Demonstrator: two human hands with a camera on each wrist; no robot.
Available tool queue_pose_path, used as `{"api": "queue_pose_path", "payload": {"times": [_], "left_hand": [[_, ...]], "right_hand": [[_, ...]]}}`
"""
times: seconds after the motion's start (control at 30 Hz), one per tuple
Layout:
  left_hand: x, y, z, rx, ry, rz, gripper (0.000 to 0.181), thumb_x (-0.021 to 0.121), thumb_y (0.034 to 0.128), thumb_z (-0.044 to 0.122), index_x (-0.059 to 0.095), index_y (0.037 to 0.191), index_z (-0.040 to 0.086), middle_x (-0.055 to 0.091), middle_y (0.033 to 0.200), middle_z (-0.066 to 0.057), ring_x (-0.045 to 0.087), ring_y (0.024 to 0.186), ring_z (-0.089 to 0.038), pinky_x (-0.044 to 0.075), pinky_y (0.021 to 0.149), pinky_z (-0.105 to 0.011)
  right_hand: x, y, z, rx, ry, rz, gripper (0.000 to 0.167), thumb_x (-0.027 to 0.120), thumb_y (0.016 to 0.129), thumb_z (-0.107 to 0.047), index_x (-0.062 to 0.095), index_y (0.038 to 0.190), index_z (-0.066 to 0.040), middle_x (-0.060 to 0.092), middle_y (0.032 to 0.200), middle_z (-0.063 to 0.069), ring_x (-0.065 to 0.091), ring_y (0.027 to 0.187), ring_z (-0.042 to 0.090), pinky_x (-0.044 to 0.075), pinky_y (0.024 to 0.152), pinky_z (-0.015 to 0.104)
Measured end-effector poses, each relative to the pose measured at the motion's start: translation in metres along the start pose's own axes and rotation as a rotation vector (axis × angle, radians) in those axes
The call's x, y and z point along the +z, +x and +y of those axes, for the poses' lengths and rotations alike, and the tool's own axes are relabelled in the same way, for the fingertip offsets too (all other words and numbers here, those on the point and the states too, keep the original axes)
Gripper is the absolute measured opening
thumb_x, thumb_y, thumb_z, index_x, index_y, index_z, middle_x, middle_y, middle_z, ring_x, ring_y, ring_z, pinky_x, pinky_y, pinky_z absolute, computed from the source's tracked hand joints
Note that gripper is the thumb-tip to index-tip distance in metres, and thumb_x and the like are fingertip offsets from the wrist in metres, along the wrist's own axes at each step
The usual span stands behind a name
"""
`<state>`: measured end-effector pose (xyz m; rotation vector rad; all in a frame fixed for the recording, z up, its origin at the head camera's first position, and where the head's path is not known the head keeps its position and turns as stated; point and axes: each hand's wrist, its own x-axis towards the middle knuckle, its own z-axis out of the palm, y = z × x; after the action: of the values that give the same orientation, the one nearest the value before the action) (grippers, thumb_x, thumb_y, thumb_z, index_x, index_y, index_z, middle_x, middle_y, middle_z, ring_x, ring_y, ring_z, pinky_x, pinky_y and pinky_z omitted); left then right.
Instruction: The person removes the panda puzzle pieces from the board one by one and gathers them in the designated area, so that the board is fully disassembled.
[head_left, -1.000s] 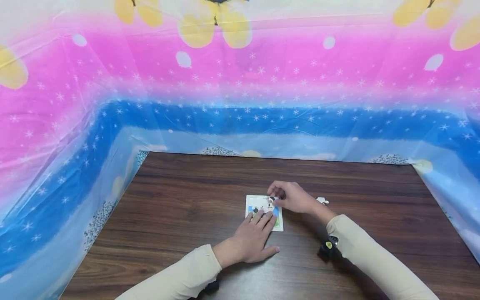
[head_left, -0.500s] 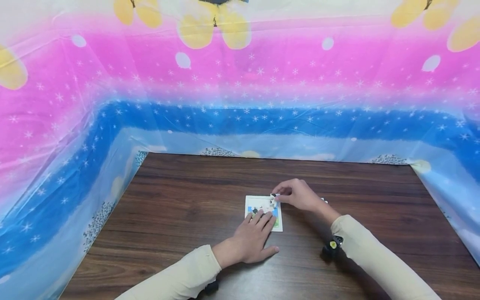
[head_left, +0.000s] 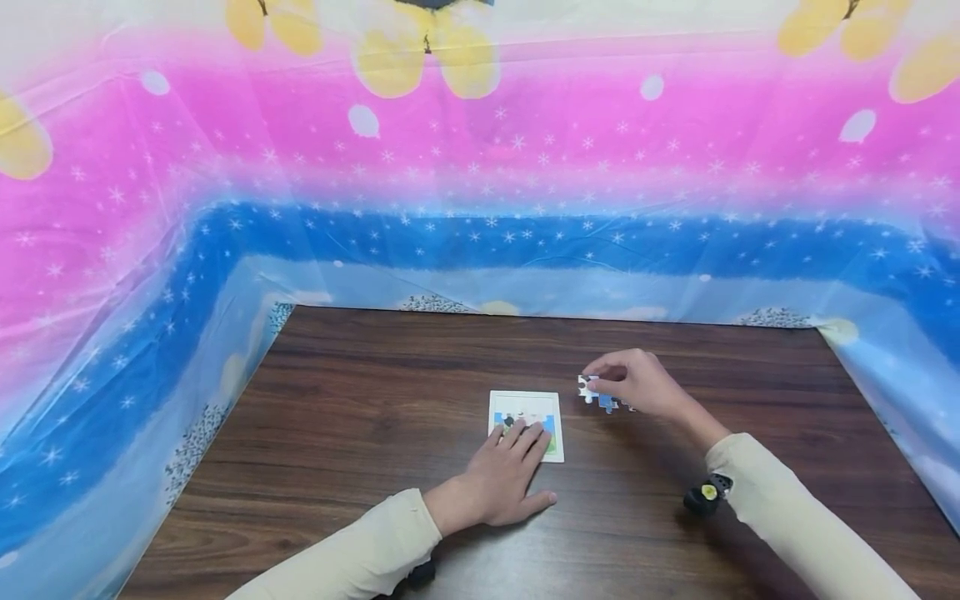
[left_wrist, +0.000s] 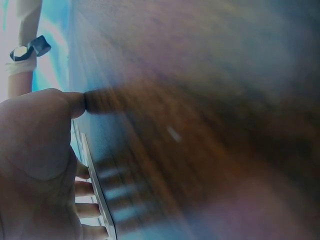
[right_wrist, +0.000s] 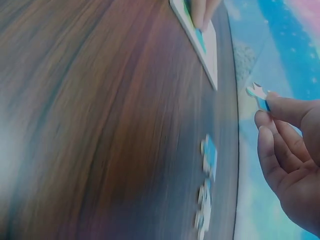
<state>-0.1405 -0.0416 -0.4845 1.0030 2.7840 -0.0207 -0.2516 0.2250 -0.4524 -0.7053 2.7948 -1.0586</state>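
Note:
A small puzzle board [head_left: 521, 402] with a white border lies on the table, part of its picture blue and green and its upper area white. My left hand [head_left: 504, 479] rests on its lower part with straight fingers, covering some of the picture. Right of the board, my right hand [head_left: 647, 385] pinches a jigsaw piece [right_wrist: 260, 96] between thumb and fingers, above the tabletop. Below that hand lie loose jigsaw pieces [right_wrist: 210, 159], seen edge-on in the right wrist view and partly hidden in the head view.
The dark wooden table [head_left: 360, 400] reaches back to a pink and blue patterned cloth [head_left: 480, 167] that surrounds it on the far side and both flanks. Black wrist devices [head_left: 702, 497] sit below the sleeves.
My right hand has lifted a jigsaw piece off the board's upper right and carried it right, over the loose pieces. My left hand stays on the board.

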Motion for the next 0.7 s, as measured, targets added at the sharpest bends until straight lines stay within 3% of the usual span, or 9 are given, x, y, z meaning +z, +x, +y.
{"api": "queue_pose_path", "payload": {"times": [0.27, 0.53, 0.7], "left_hand": [[0.0, -0.001, 0.0, 0.0, 0.001, -0.002, 0.082, 0.031, 0.1032, 0.066, 0.021, 0.164, 0.011, 0.021, 0.17, -0.007, 0.02, 0.156, -0.028, 0.024, 0.124, -0.049], [0.0, -0.001, 0.002, 0.014, 0.018, 0.006, 0.082, 0.031, 0.1037, 0.065, 0.023, 0.164, 0.01, 0.022, 0.169, -0.009, 0.022, 0.156, -0.03, 0.026, 0.123, -0.051], [0.0, 0.0, 0.002, 0.018, 0.023, 0.009, 0.082, 0.031, 0.104, 0.065, 0.023, 0.163, 0.009, 0.022, 0.169, -0.011, 0.022, 0.155, -0.031, 0.026, 0.122, -0.052]], "right_hand": [[-0.02, -0.021, 0.028, 0.069, -0.033, 0.051, 0.017, 0.075, 0.095, -0.024, 0.079, 0.111, -0.02, 0.076, 0.105, 0.0, 0.071, 0.094, 0.017, 0.058, 0.074, 0.035], [-0.043, -0.045, 0.057, 0.161, -0.092, 0.084, 0.021, 0.074, 0.096, -0.025, 0.078, 0.115, -0.019, 0.075, 0.111, 0.005, 0.069, 0.104, 0.026, 0.056, 0.085, 0.05], [-0.053, -0.057, 0.077, 0.198, -0.13, 0.091, 0.022, 0.074, 0.096, -0.027, 0.079, 0.114, -0.017, 0.076, 0.109, 0.007, 0.069, 0.102, 0.027, 0.056, 0.08, 0.045]]}}
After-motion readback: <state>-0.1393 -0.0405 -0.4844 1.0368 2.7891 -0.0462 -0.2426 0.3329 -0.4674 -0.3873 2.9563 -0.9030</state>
